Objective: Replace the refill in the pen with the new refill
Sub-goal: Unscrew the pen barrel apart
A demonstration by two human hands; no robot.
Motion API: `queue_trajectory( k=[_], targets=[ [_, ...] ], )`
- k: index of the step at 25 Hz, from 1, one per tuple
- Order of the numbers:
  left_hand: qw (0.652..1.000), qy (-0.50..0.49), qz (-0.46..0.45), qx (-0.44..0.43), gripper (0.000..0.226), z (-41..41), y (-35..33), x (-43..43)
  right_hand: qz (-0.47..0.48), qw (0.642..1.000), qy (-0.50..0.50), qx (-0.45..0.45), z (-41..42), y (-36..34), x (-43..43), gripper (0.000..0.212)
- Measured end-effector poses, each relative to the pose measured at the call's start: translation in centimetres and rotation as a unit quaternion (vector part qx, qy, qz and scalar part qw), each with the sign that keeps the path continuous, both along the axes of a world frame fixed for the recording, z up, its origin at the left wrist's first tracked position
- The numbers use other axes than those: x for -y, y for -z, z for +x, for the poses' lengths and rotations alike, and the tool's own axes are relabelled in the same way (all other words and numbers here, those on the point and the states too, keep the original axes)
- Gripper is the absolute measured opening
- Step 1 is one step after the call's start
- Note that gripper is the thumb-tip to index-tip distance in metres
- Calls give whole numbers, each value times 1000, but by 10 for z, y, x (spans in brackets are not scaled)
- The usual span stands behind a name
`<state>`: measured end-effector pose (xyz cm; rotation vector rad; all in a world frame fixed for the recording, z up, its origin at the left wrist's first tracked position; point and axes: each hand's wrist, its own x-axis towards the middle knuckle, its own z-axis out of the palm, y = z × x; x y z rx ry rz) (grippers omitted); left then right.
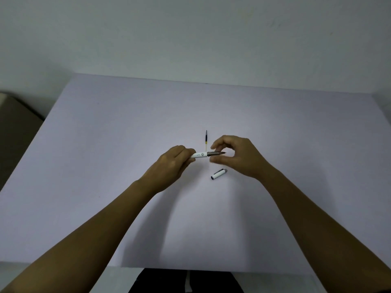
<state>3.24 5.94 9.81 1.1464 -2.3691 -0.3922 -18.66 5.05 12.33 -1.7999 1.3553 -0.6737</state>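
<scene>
My left hand [172,166] grips the white barrel of the pen [206,154], which lies level and points right, its grey metal tip section showing. My right hand [237,156] curls around that tip, thumb below and fingers above, with a small gap to the metal; nothing is in it. The white pen cap [219,174] lies on the table just below the right hand. A loose refill [206,139], dark at the top and pale yellow lower down, lies upright on the table just behind the pen.
The work surface is a pale lilac table [105,144] set against a light wall. A brown box [14,125] stands off the table's left edge. Dark clothing shows below the near edge.
</scene>
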Motion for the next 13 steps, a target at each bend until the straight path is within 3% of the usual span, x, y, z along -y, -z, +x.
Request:
queue_trajectory(
  k=[3,11,13],
  targets=[
    [1000,0,-3,6,33,2,1,0,32,999,-6,-20,0,4,2,13],
    [1000,-10,2,-10,35,-1,3,3,55,997,18,40,2,5,4,7],
    [1000,-10,2,-10,35,-2,3,4,41,997,22,69,3,4,4,15]
  ],
)
